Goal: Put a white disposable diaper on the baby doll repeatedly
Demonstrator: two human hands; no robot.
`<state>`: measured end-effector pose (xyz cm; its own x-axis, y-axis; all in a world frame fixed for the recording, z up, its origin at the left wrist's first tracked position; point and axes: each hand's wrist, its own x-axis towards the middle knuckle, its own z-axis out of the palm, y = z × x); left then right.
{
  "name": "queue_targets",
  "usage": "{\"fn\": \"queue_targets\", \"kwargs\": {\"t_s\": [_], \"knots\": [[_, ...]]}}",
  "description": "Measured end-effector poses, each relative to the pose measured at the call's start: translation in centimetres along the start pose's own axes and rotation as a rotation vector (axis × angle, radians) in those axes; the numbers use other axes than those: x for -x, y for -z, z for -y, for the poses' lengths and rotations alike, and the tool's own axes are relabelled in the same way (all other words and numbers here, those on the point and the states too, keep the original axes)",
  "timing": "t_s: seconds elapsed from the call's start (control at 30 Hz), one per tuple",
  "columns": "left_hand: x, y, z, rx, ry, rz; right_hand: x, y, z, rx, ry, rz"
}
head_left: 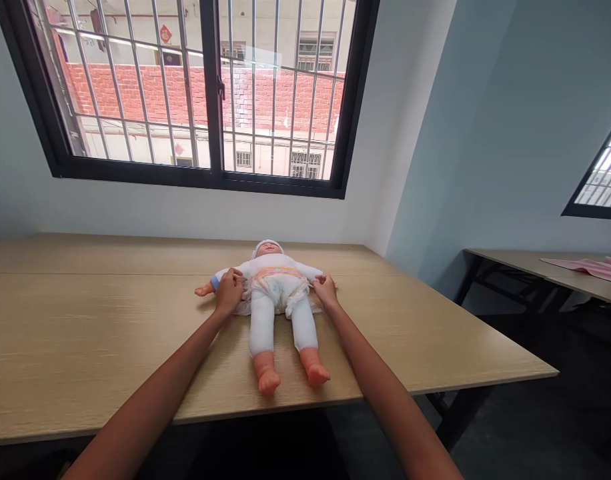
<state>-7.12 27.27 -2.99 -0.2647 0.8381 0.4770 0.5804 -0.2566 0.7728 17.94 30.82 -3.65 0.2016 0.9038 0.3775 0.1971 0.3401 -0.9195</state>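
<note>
A baby doll (pixel 262 327) in white clothing and a white cap lies on its back on the wooden table (pixel 110 333), feet towards me. Around its hips is a white diaper (pixel 279 288) with an orange and yellow band across the waist. My left hand (pixel 229 291) is closed at the diaper's left edge, fingers pinched on its ruffled side. On the other side, my right hand (pixel 325 291) pinches the diaper's right edge beside the doll's arm. The doll's arms are spread outward, partly behind my hands.
A barred window (pixel 215 177) with a dark frame is in the wall behind the table. To the right, a second table (pixel 515 263) bears a pink striped cloth (pixel 593 268). The near table's front edge runs just beyond the doll's feet.
</note>
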Motion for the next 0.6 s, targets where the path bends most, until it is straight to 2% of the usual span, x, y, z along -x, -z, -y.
{"fn": "queue_targets", "kwargs": {"t_s": [0.17, 0.27, 0.33, 0.4, 0.47, 0.53, 0.6], "knots": [[-0.3, 0.7, -1.7, 0.038, -0.060, -0.143, -0.6, 0.3, 0.1, 0.016, -0.013, -0.078], [0.2, 0.8, -2.8, 0.057, -0.112, -0.161, -0.5, -0.1, 0.6, 0.020, 0.027, -0.075], [0.7, 0.7, -3.8, 0.037, -0.213, -0.139, -0.4, -0.3, 0.9, 0.032, 0.050, -0.087], [1.2, 0.3, -5.2, -0.029, -0.370, -0.079, -0.6, -0.2, 1.0, 0.049, 0.054, -0.112], [1.8, -0.7, -7.0, -0.137, -0.529, 0.036, -0.9, 0.3, 0.8, 0.068, 0.036, -0.130], [2.4, -2.1, -8.9, -0.251, -0.665, 0.216, -1.5, 1.1, 0.5, 0.091, 0.005, -0.118], [2.8, -3.8, -10.3, -0.328, -0.794, 0.391, -2.0, 2.2, 0.1, 0.122, -0.027, -0.048]]}}
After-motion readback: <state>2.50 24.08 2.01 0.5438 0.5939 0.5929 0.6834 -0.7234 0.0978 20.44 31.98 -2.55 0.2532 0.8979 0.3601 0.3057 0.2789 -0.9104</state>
